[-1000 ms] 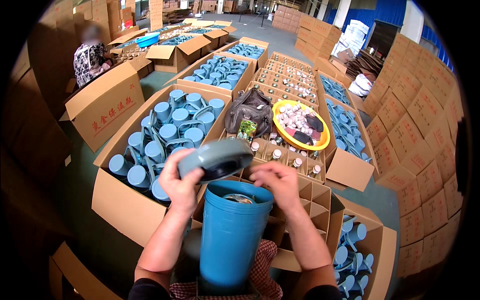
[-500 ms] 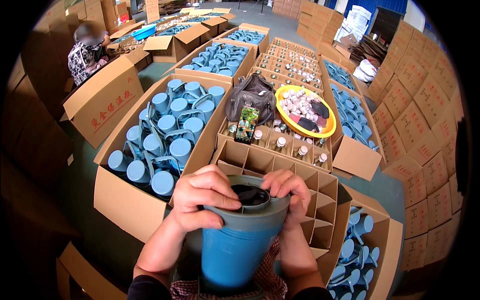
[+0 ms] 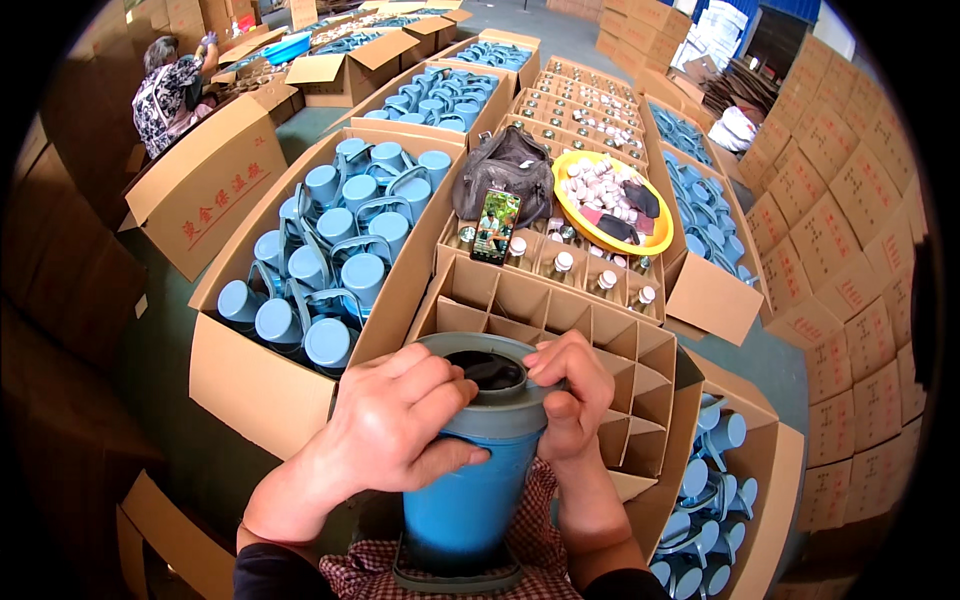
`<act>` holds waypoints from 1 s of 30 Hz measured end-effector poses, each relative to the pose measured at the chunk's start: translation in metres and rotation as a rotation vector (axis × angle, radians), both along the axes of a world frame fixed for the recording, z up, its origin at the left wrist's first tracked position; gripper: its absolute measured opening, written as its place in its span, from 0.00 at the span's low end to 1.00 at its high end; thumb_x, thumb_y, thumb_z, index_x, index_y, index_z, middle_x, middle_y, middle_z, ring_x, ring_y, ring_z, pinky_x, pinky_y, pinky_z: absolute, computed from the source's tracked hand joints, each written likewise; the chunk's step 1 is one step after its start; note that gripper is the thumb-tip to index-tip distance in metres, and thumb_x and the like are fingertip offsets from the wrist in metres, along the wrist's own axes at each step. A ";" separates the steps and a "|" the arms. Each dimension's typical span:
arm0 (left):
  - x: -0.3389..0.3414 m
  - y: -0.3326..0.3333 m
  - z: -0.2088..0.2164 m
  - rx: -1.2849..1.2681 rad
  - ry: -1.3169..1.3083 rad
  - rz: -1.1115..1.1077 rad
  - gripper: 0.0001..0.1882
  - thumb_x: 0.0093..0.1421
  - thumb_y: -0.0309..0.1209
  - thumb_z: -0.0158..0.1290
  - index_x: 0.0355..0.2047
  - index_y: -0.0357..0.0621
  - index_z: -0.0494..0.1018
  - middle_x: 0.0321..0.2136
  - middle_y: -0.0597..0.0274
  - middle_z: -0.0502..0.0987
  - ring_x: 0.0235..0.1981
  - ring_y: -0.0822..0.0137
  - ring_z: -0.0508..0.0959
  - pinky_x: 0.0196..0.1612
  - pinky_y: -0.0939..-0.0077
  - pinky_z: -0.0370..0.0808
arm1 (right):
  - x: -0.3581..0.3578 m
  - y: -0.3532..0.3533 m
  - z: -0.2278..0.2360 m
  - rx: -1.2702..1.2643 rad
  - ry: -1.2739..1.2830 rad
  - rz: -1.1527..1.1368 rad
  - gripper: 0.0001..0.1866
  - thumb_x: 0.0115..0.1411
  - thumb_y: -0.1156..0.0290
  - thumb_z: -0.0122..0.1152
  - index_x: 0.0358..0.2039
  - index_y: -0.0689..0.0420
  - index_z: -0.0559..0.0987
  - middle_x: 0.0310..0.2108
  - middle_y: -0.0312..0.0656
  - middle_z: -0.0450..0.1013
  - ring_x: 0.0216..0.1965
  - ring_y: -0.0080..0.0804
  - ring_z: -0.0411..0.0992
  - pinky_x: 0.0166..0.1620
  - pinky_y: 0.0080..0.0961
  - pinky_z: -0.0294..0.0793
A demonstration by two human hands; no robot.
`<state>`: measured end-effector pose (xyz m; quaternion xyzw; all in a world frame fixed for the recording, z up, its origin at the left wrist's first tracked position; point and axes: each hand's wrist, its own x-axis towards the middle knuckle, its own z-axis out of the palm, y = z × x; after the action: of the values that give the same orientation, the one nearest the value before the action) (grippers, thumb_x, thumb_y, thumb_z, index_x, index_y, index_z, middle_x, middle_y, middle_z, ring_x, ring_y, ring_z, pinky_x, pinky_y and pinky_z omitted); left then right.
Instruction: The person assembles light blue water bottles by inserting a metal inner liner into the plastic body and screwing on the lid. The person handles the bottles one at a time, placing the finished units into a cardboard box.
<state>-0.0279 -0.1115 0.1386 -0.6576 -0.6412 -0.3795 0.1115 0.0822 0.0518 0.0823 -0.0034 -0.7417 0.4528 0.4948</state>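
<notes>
A blue thermos flask body [image 3: 465,505] stands upright against my lap, on a checked cloth. Around its top runs a grey collar [image 3: 512,412], with a dark, black-lined opening [image 3: 485,372] in the middle. My left hand [image 3: 400,415] is closed on the collar's left side, its fingers at the opening's edge and its thumb lower on the blue wall. At the right side my right hand [image 3: 573,390] grips the collar with bent fingers, the fingertips on the inner rim. A grey handle [image 3: 455,582] shows low on the flask. What lies inside the opening cannot be made out.
Just ahead is a divided carton [image 3: 640,400]. Beyond it are capped glass bottles [image 3: 560,265], a phone [image 3: 495,228], a dark bag [image 3: 503,170] and a yellow basin [image 3: 665,240]. Cartons of blue flask parts [image 3: 328,340] flank these. A person [image 3: 168,105] sits far left.
The flask's top has shifted slightly away from me. My left hand has turned, its thumb moving from the collar down onto the blue wall. The far person has raised a hand.
</notes>
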 end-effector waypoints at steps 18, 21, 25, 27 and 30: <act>-0.019 0.003 -0.005 -0.210 -0.033 0.085 0.23 0.35 0.37 0.66 0.31 0.39 0.74 0.23 0.56 0.72 0.27 0.54 0.74 0.29 0.67 0.71 | -0.015 0.003 -0.017 0.037 -0.052 -0.083 0.25 0.61 0.50 0.49 0.20 0.61 0.70 0.20 0.44 0.65 0.23 0.40 0.65 0.28 0.30 0.64; -0.009 0.005 0.006 -0.152 -0.022 0.095 0.23 0.36 0.38 0.66 0.32 0.40 0.74 0.23 0.56 0.72 0.28 0.54 0.75 0.30 0.66 0.71 | -0.010 -0.002 -0.004 0.120 -0.022 -0.172 0.25 0.61 0.48 0.49 0.23 0.60 0.70 0.22 0.44 0.66 0.24 0.41 0.66 0.28 0.30 0.65; -0.009 0.009 0.000 -0.159 0.010 0.061 0.24 0.38 0.39 0.65 0.33 0.39 0.73 0.25 0.56 0.72 0.29 0.53 0.75 0.30 0.65 0.72 | -0.007 -0.010 0.011 0.314 -0.047 -0.207 0.23 0.60 0.50 0.52 0.23 0.60 0.70 0.22 0.43 0.66 0.24 0.42 0.65 0.27 0.31 0.64; -0.009 0.013 -0.007 -0.140 0.046 0.066 0.21 0.40 0.39 0.64 0.31 0.39 0.72 0.23 0.57 0.71 0.27 0.55 0.75 0.30 0.65 0.73 | -0.009 -0.008 0.008 0.295 -0.095 -0.227 0.18 0.56 0.59 0.58 0.20 0.60 0.69 0.19 0.43 0.63 0.22 0.42 0.62 0.25 0.32 0.62; -0.009 0.018 -0.015 -0.109 0.089 0.079 0.20 0.41 0.39 0.64 0.29 0.39 0.71 0.22 0.58 0.71 0.26 0.56 0.75 0.29 0.65 0.73 | -0.011 -0.002 0.004 0.263 -0.133 -0.222 0.15 0.54 0.66 0.60 0.18 0.60 0.67 0.17 0.44 0.61 0.20 0.41 0.61 0.24 0.32 0.60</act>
<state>-0.0371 -0.0930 0.1237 -0.6529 -0.6808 -0.3099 0.1187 0.0713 0.0497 0.0868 -0.0505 -0.8207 0.2932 0.4878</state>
